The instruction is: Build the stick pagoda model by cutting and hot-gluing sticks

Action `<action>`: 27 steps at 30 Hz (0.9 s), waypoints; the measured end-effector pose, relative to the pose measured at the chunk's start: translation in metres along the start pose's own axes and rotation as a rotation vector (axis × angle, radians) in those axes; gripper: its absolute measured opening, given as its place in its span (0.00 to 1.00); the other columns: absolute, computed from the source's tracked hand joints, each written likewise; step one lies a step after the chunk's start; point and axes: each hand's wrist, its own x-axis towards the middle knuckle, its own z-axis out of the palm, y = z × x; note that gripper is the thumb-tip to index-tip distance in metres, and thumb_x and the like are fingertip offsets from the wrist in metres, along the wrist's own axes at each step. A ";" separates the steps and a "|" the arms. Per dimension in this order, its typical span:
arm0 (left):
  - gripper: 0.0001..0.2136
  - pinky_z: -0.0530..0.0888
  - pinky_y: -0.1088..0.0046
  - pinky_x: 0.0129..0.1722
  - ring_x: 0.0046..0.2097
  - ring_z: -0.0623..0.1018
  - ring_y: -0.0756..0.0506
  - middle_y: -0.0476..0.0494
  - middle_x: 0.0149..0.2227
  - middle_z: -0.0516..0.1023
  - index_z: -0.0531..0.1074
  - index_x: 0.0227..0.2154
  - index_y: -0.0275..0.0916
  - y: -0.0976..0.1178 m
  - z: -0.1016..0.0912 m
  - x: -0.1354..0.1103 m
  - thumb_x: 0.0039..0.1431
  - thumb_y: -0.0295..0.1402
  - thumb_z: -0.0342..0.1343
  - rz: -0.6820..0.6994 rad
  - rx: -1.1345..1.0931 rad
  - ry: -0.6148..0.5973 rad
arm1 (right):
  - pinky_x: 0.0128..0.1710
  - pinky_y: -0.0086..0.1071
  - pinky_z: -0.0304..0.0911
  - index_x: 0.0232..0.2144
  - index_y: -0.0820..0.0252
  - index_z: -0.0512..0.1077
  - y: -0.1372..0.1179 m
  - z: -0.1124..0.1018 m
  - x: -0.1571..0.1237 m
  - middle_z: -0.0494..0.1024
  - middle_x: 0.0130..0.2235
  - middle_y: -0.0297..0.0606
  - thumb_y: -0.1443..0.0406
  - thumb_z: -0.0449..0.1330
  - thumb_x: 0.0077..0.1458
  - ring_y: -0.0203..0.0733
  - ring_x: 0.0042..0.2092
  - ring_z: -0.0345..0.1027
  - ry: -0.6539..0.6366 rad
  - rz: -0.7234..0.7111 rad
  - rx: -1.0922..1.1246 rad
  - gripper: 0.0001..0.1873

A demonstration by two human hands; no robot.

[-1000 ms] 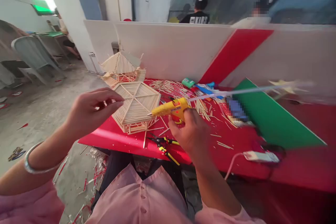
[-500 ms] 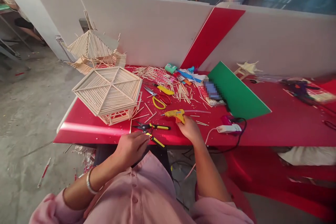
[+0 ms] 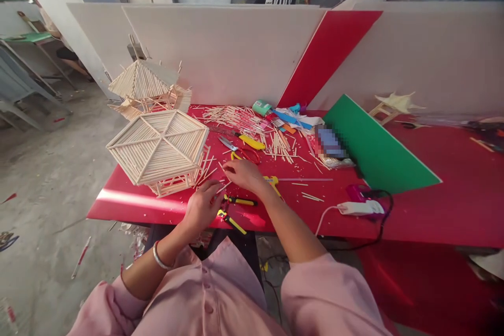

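My left hand [image 3: 202, 205] is closed on a thin wooden stick [image 3: 224, 187], whose pale end shows to the right of the fingertips. Close by, my right hand [image 3: 246, 176] has its fingers curled together; anything between them is too small to make out. It partly covers the scissors [image 3: 246, 153] with red and yellow handles. A yellow glue gun [image 3: 272, 182] lies beside my right forearm, partly hidden. Below the hands are black-and-yellow pliers [image 3: 240, 200], their jaws hidden by my left hand. Left of the hands stands a hexagonal stick pavilion [image 3: 161, 144].
A taller stick pavilion [image 3: 144, 81] stands behind. Loose sticks [image 3: 232, 118] and a yellow-handled tool [image 3: 252, 142] lie on the red table [image 3: 137, 205]. A green board [image 3: 378, 147] leans at the right, near a white power strip [image 3: 360, 208] with cables. White panels [image 3: 220, 52] line the back.
My right hand has let go of the glue gun, which now lies on the table, and moved left beside my left hand. The stick in my left hand now points right. The view has shifted slightly.
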 end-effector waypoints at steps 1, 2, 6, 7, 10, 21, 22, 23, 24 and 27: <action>0.12 0.76 0.67 0.48 0.48 0.78 0.43 0.39 0.49 0.77 0.75 0.45 0.40 0.000 0.002 0.001 0.60 0.28 0.54 -0.014 -0.020 0.022 | 0.42 0.29 0.63 0.44 0.52 0.76 -0.003 0.001 0.016 0.81 0.44 0.36 0.61 0.52 0.62 0.42 0.47 0.73 -0.008 -0.013 -0.021 0.14; 0.12 0.76 0.66 0.49 0.49 0.78 0.42 0.38 0.49 0.76 0.75 0.45 0.40 -0.001 0.002 0.001 0.59 0.28 0.55 -0.031 -0.040 0.036 | 0.42 0.31 0.64 0.43 0.54 0.76 -0.006 0.003 0.030 0.81 0.43 0.38 0.62 0.53 0.62 0.43 0.47 0.73 -0.018 -0.020 -0.046 0.13; 0.14 0.76 0.65 0.50 0.51 0.77 0.42 0.38 0.52 0.75 0.75 0.47 0.41 -0.003 0.003 -0.002 0.57 0.27 0.56 -0.090 -0.108 0.060 | 0.47 0.38 0.66 0.44 0.59 0.74 -0.012 0.011 0.071 0.78 0.45 0.42 0.62 0.54 0.63 0.44 0.47 0.72 -0.051 -0.050 -0.151 0.12; 0.14 0.76 0.64 0.50 0.52 0.77 0.42 0.38 0.52 0.75 0.75 0.46 0.41 -0.003 0.003 -0.004 0.57 0.26 0.56 -0.094 -0.117 0.060 | 0.48 0.41 0.67 0.46 0.60 0.73 -0.012 0.013 0.078 0.76 0.47 0.42 0.61 0.55 0.63 0.44 0.48 0.71 -0.055 -0.057 -0.177 0.13; 0.13 0.76 0.62 0.50 0.52 0.77 0.41 0.38 0.51 0.75 0.75 0.45 0.40 -0.004 0.004 -0.006 0.57 0.25 0.56 -0.111 -0.137 0.054 | 0.48 0.45 0.68 0.51 0.61 0.69 -0.006 0.010 0.100 0.72 0.52 0.43 0.58 0.58 0.62 0.44 0.49 0.70 -0.053 -0.029 -0.255 0.18; 0.15 0.78 0.70 0.39 0.46 0.77 0.44 0.36 0.55 0.70 0.73 0.48 0.40 0.001 0.028 0.021 0.58 0.26 0.54 -0.153 -0.336 0.079 | 0.47 0.44 0.69 0.52 0.61 0.68 0.090 -0.041 0.173 0.71 0.52 0.44 0.58 0.58 0.61 0.45 0.49 0.70 -0.026 0.245 -0.433 0.20; 0.16 0.77 0.72 0.36 0.44 0.77 0.46 0.35 0.55 0.69 0.72 0.50 0.41 0.003 0.032 0.025 0.58 0.26 0.54 -0.173 -0.372 0.101 | 0.47 0.44 0.69 0.52 0.61 0.68 0.091 -0.040 0.181 0.71 0.53 0.43 0.58 0.58 0.62 0.45 0.49 0.70 -0.027 0.226 -0.436 0.19; 0.18 0.77 0.74 0.33 0.41 0.77 0.48 0.35 0.57 0.68 0.70 0.52 0.42 0.004 0.036 0.030 0.58 0.27 0.54 -0.200 -0.415 0.122 | 0.47 0.44 0.69 0.52 0.60 0.68 0.090 -0.039 0.190 0.71 0.53 0.43 0.58 0.58 0.62 0.44 0.49 0.70 -0.025 0.201 -0.439 0.19; 0.20 0.76 0.75 0.31 0.39 0.76 0.49 0.35 0.58 0.66 0.67 0.55 0.43 0.005 0.040 0.034 0.59 0.27 0.53 -0.232 -0.464 0.147 | 0.47 0.45 0.69 0.52 0.60 0.68 0.087 -0.037 0.200 0.71 0.53 0.43 0.58 0.58 0.62 0.44 0.49 0.70 -0.021 0.172 -0.442 0.19; 0.25 0.74 0.78 0.27 0.38 0.75 0.50 0.34 0.60 0.63 0.59 0.61 0.45 0.007 0.054 0.043 0.61 0.31 0.54 -0.328 -0.616 0.228 | 0.47 0.45 0.69 0.52 0.61 0.68 0.073 -0.029 0.231 0.71 0.53 0.43 0.58 0.58 0.61 0.45 0.49 0.70 -0.004 0.086 -0.456 0.20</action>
